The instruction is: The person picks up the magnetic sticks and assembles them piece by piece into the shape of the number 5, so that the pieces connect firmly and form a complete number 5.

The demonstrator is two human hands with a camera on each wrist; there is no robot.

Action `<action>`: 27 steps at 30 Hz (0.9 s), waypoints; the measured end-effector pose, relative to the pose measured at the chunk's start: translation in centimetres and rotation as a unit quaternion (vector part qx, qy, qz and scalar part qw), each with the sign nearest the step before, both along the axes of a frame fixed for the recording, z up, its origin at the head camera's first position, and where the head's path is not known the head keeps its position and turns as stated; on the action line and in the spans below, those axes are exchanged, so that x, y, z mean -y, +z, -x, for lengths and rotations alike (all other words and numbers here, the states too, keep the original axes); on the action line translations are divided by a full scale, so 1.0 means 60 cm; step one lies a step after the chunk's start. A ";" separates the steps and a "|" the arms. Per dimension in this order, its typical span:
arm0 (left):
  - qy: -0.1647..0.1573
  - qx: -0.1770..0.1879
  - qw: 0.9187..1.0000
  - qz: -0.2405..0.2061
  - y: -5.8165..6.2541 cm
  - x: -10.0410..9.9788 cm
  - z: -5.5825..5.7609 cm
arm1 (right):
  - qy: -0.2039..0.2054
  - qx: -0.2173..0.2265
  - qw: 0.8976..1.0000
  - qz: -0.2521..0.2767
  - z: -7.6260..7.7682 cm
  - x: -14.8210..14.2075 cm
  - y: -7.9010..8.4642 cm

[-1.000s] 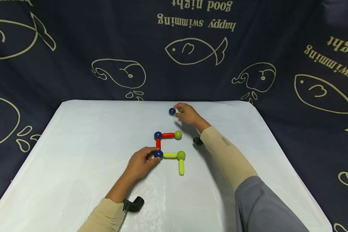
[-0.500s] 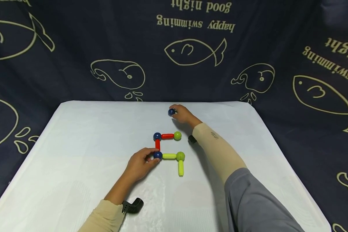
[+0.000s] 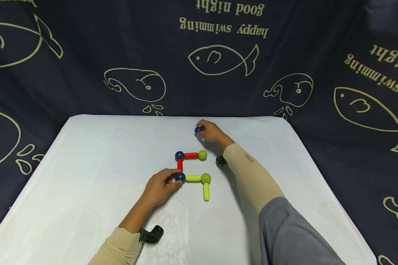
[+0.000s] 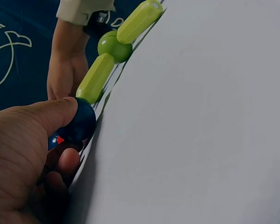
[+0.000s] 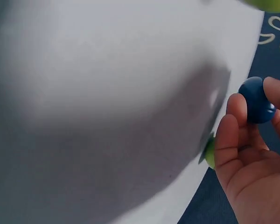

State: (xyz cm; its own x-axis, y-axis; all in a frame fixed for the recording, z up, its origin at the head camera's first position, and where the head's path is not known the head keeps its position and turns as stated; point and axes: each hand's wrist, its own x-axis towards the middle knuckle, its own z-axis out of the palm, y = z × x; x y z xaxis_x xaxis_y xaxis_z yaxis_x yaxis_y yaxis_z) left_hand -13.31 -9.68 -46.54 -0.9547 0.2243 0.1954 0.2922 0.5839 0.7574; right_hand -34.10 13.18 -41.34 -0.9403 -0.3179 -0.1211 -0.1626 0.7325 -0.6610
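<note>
A flat figure of magnetic rods and balls lies mid-table: blue ball [image 3: 179, 155], red rod [image 3: 191, 155], green ball [image 3: 202, 155], a short red rod [image 3: 180, 166], then a green rod [image 3: 194, 178], green ball [image 3: 206, 178] and another green rod [image 3: 206, 191]. My left hand [image 3: 174, 181] pinches the figure's lower blue ball [image 3: 180, 177]; the thumb lies on this ball [image 4: 80, 122]. Near the far edge my right hand [image 3: 202, 130] grips a loose blue ball [image 3: 198, 129]. Its fingers [image 5: 233, 130] curl round the ball [image 5: 253, 95], with a green piece [image 5: 209, 152] partly hidden behind them.
The white table [image 3: 86, 165] is backed by a dark blue cloth [image 3: 86, 44] printed with fish and whales. Black wrist-camera mounts show by my left sleeve [image 3: 151, 234] and under my right forearm [image 3: 220, 160].
The right hand, which lay beside the loose blue ball, has curled its fingers round it and drawn it slightly nearer. The left hand and the figure have stayed put.
</note>
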 end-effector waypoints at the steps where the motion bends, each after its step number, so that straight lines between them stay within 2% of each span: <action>1: 0.000 -0.002 1.000 0.000 0.000 0.000 0.001 | -0.001 0.003 1.000 0.007 -0.002 -0.003 0.001; 8: -0.007 0.000 1.000 -0.004 0.004 -0.003 0.004 | -0.001 0.006 0.999 0.051 -0.038 -0.029 0.014; 16: -0.008 0.024 1.000 -0.009 0.006 -0.003 -0.006 | 0.021 0.006 0.994 0.106 -0.108 -0.053 0.021; 21: -0.008 0.057 0.998 -0.012 0.021 -0.001 -0.011 | 0.001 0.010 0.989 0.146 -0.156 -0.067 0.027; 24: 0.001 0.026 1.000 0.009 0.034 -0.005 -0.013 | -0.002 0.002 0.987 0.163 -0.183 -0.080 0.029; 27: -0.003 -0.042 0.998 0.052 0.045 -0.015 -0.011 | 0.005 -0.002 0.986 0.165 -0.207 -0.095 0.029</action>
